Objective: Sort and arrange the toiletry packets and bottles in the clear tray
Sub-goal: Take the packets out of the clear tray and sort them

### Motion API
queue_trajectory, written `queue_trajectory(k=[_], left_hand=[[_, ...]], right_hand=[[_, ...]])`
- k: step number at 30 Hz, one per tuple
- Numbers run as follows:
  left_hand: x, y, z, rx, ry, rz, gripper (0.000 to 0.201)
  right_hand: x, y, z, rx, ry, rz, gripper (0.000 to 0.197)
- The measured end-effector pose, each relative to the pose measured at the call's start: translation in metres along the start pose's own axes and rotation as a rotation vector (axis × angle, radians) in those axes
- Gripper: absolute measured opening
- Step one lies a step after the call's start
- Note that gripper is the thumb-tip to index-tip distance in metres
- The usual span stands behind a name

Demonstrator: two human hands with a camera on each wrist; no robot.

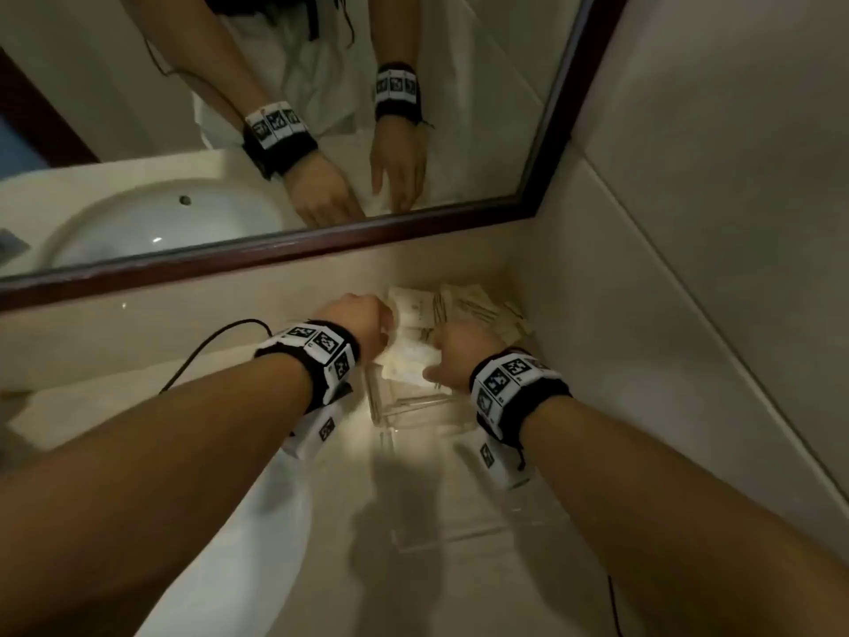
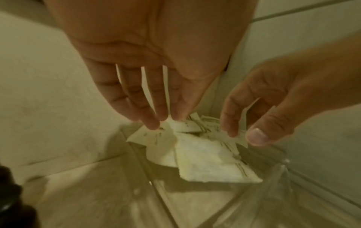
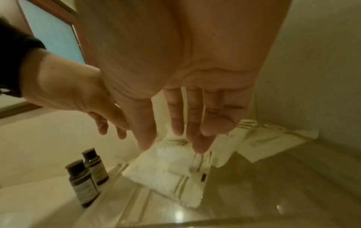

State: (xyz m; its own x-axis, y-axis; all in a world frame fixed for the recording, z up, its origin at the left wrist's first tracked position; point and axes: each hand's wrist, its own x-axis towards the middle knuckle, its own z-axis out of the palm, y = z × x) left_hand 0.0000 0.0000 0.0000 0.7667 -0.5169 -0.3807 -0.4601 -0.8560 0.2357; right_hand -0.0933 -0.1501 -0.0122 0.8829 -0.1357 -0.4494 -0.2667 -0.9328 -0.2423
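Both hands, the left hand [image 2: 156, 69] and right hand [image 3: 185, 92], fingers spread, are hovering over the packets [image 2: 205, 158] at frame centre; square them before gripping.

Bare forearms wear black wristbands [image 1: 317, 360] carrying white, black-patterned marker tiles and cables.

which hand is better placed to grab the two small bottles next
Left. The two small bottles stand outside the clear tray on the left hand side; the right hand is over the packets.
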Motion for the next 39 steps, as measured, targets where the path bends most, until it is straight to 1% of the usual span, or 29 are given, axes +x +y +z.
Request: queue_trajectory(k=[3, 4, 8, 11, 13, 18, 21, 23, 25, 27, 32, 34, 37, 39], left_hand=[[0.013, -0.005, 0.007, 0.013, -0.013, 0.010, 0.021], [0.014, -0.004, 0.010, 0.029, -0.022, 0.006, 0.022], [0.022, -0.003, 0.017, 0.072, 0.010, 0.040, 0.031], [0.025, -0.005, 0.021, 0.107, 0.018, 0.050, 0.046], [0.026, -0.007, 0.025, 0.137, 0.020, 0.073, 0.051], [0.026, -0.009, 0.031, 0.153, 0.006, 0.080, 0.050], [0.025, -0.011, 0.029, 0.132, -0.007, 0.080, 0.040], [0.023, -0.012, 0.025, 0.101, -0.026, 0.044, 0.032], [0.020, -0.014, 0.020, 0.040, -0.044, 0.009, 0.028], [0.014, -0.015, 0.016, 0.007, -0.045, 0.003, 0.024], [-0.002, -0.012, 0.006, -0.027, -0.006, 0.003, 0.019], [-0.008, -0.010, 0.003, -0.043, 0.021, 0.023, 0.019], [-0.016, -0.002, 0.003, -0.061, 0.034, 0.063, 0.019], [-0.021, 0.005, 0.008, -0.062, 0.021, 0.086, 0.018]], right_hand=[[0.014, -0.003, 0.010, -0.006, 0.039, 0.024, 0.034], [0.015, -0.005, 0.012, -0.007, 0.038, 0.041, 0.033], [0.024, -0.010, 0.020, 0.016, 0.045, 0.071, 0.049], [0.028, -0.010, 0.027, 0.029, 0.056, 0.085, 0.054], [0.029, -0.011, 0.029, 0.049, 0.071, 0.088, 0.056], [0.026, -0.014, 0.033, 0.067, 0.137, 0.129, 0.051], [0.022, -0.014, 0.033, 0.089, 0.153, 0.115, 0.043], [0.018, -0.012, 0.031, 0.113, 0.153, 0.091, 0.038], [0.012, -0.011, 0.027, 0.131, 0.137, 0.080, 0.034], [0.005, -0.011, 0.021, 0.136, 0.121, 0.079, 0.030], [-0.018, -0.005, 0.008, 0.125, 0.089, 0.035, 0.025], [-0.030, -0.002, 0.005, 0.139, 0.041, 0.003, 0.021], [-0.048, 0.003, 0.011, 0.035, -0.067, -0.069, 0.012], [-0.058, 0.004, 0.023, -0.005, -0.153, -0.102, 0.016]])
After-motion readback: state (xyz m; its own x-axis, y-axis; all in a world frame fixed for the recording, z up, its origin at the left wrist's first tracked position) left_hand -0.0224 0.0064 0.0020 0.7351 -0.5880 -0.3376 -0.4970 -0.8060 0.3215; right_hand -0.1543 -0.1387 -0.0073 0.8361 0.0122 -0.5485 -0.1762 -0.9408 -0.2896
